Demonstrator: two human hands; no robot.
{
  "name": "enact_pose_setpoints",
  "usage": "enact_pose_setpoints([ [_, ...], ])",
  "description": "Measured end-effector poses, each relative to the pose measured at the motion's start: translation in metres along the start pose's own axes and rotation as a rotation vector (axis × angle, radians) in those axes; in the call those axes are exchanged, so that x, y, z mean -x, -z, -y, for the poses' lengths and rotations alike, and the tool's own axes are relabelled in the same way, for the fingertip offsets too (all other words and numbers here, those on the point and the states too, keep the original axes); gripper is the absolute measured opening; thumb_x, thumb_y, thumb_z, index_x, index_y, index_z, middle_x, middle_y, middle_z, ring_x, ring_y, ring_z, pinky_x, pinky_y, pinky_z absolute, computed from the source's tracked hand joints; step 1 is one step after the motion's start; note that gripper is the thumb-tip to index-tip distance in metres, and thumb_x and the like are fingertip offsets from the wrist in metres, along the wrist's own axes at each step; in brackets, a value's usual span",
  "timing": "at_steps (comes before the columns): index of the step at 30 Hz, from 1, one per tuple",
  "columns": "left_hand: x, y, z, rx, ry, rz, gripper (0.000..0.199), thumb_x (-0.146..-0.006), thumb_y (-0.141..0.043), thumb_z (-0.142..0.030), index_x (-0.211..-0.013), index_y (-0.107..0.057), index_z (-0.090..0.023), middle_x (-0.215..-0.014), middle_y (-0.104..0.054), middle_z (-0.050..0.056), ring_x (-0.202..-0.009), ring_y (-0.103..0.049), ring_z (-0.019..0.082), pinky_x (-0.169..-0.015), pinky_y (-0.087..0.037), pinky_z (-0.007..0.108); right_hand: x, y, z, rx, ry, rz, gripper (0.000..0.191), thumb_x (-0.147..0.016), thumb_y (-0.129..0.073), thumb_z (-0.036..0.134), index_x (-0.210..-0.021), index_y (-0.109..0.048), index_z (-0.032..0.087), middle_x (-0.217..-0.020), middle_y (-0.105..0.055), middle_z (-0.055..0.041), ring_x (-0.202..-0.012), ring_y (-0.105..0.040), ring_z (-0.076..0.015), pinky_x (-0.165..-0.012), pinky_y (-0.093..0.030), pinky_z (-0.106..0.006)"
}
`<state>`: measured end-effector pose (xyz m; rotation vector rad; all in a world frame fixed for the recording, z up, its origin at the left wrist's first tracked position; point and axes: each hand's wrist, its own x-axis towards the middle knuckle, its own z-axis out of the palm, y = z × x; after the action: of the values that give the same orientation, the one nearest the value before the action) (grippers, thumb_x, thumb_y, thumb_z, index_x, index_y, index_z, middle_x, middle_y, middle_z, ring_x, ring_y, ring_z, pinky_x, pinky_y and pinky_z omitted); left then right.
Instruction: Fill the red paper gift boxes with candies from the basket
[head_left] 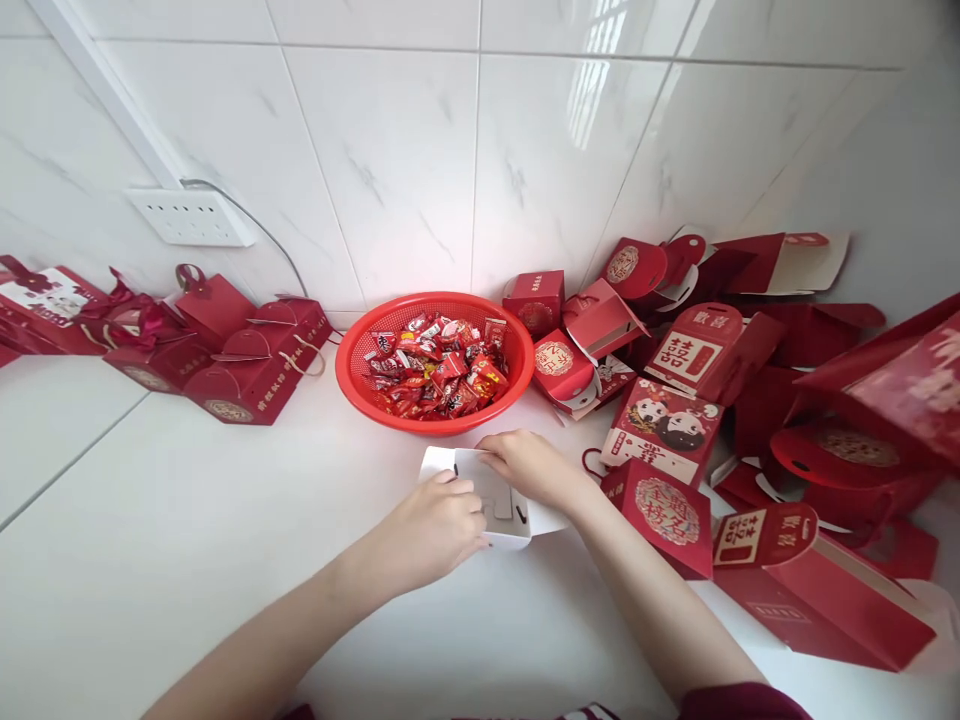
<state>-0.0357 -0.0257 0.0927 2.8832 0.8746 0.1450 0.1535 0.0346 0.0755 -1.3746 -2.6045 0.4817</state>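
Observation:
A small cardboard box (510, 541) with a white inside stands open on the white table in front of me, its flaps spread. My left hand (439, 525) is closed on its left side, fingers curled over the edge. At the far edge, my right hand (534, 467) grips the wall with bent fingers, the thumb hidden. Slots and a cut tab show on the inner panel. Just behind the box sits a red plastic basket (352, 385), holding many wrapped candies (439, 370).
Red folded gift boxes (667, 520) are piled on the right, close to my right forearm. More red boxes (247, 370) with handles and ribbons line the left back. A socket strip (191, 217) with a cable (259, 225) is on the tiled wall.

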Motion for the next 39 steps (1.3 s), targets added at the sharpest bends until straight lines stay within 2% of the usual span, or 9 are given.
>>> enact_pose_setpoints([
  [3, 0.002, 0.033, 0.009, 0.127, 0.020, -0.029, 0.021, -0.090, -0.065, -0.038, -0.097, -0.068, -0.019, -0.094, -0.070, 0.003, -0.095, -0.061, 0.021, -0.083, -0.042, 0.033, 0.002, 0.010, 0.002, -0.042, 0.001, -0.081, 0.031, -0.101, -0.045, 0.037, -0.106, -0.069, 0.017, -0.098, -0.074, -0.0094, -0.090, -0.067, -0.0208, -0.076, -0.043, -0.028],
  [6, 0.007, 0.071, 0.028, 0.083, 0.147, -0.142, 0.024, -0.096, -0.053, -0.037, -0.107, -0.069, -0.022, -0.105, -0.070, 0.004, -0.098, -0.061, 0.021, -0.086, -0.043, 0.033, 0.009, 0.029, 0.006, -0.128, 0.000, -0.172, 0.031, -0.101, -0.044, 0.037, -0.105, -0.068, 0.019, -0.099, -0.073, -0.0080, -0.091, -0.067, -0.0196, -0.076, -0.044, -0.028],
  [11, 0.019, 0.106, 0.061, 0.032, 0.579, -0.409, 0.025, -0.094, -0.052, -0.042, -0.100, -0.071, -0.027, -0.104, -0.072, 0.000, -0.089, -0.064, 0.020, -0.077, -0.048, 0.030, 0.009, 0.069, 0.024, -0.130, -0.014, -0.260, 0.025, -0.099, -0.046, 0.032, -0.097, -0.068, 0.021, -0.097, -0.073, -0.0033, -0.084, -0.066, -0.0175, -0.070, -0.044, -0.026],
  [16, 0.020, 0.089, 0.097, 0.088, 0.680, -0.448, 0.025, -0.092, -0.052, -0.043, -0.099, -0.071, -0.029, -0.104, -0.073, -0.002, -0.090, -0.066, 0.021, -0.079, -0.050, 0.031, -0.022, 0.107, 0.045, -0.006, -0.064, -0.270, 0.027, -0.099, -0.043, 0.028, -0.094, -0.069, 0.021, -0.095, -0.073, -0.0050, -0.084, -0.066, -0.0193, -0.067, -0.043, -0.027],
  [21, 0.001, 0.047, 0.150, 0.085, 0.661, -0.480, 0.026, -0.091, -0.053, -0.037, -0.093, -0.074, -0.023, -0.106, -0.072, 0.004, -0.101, -0.063, 0.023, -0.093, -0.047, 0.035, -0.079, 0.115, 0.050, 0.229, -0.071, 0.041, 0.033, -0.097, -0.038, 0.016, -0.113, -0.066, 0.019, -0.116, -0.069, -0.0128, -0.101, -0.066, -0.0251, -0.076, -0.048, -0.032],
  [26, -0.009, 0.022, 0.174, 0.084, 0.746, -0.532, 0.025, -0.091, -0.053, -0.037, -0.099, -0.073, -0.025, -0.116, -0.068, 0.004, -0.113, -0.058, 0.025, -0.095, -0.046, 0.038, -0.126, 0.089, 0.041, 0.315, 0.004, 0.344, 0.037, -0.084, -0.053, 0.003, -0.116, -0.069, 0.014, -0.108, -0.072, -0.0147, -0.097, -0.069, -0.0252, -0.078, -0.051, -0.030],
  [31, -0.007, 0.020, 0.174, 0.077, 0.782, -0.523, 0.019, -0.088, -0.058, -0.035, -0.097, -0.072, -0.028, -0.117, -0.067, 0.001, -0.114, -0.057, 0.024, -0.094, -0.046, 0.037, -0.146, 0.051, 0.043, 0.361, 0.094, 0.533, 0.038, -0.074, -0.072, 0.013, -0.111, -0.070, 0.008, -0.107, -0.072, -0.0183, -0.098, -0.070, -0.0305, -0.080, -0.054, -0.034],
  [36, -0.006, 0.021, 0.172, 0.063, 0.806, -0.495, 0.020, -0.089, -0.055, -0.035, -0.096, -0.072, -0.028, -0.117, -0.067, 0.001, -0.111, -0.059, 0.024, -0.091, -0.046, 0.037, -0.163, 0.012, 0.048, 0.336, 0.121, 0.446, 0.038, -0.081, -0.066, 0.014, -0.118, -0.065, 0.009, -0.120, -0.067, -0.0225, -0.113, -0.064, -0.0335, -0.091, -0.052, -0.041],
  [39, -0.006, 0.022, 0.170, 0.063, 0.815, -0.481, 0.020, -0.089, -0.054, -0.035, -0.096, -0.072, -0.028, -0.116, -0.068, 0.000, -0.111, -0.059, 0.023, -0.090, -0.047, 0.036, -0.177, 0.010, 0.035, 0.250, 0.122, 0.351, 0.028, -0.083, -0.065, 0.017, -0.110, -0.068, 0.010, -0.118, -0.068, -0.0220, -0.113, -0.064, -0.0343, -0.091, -0.052, -0.040],
])
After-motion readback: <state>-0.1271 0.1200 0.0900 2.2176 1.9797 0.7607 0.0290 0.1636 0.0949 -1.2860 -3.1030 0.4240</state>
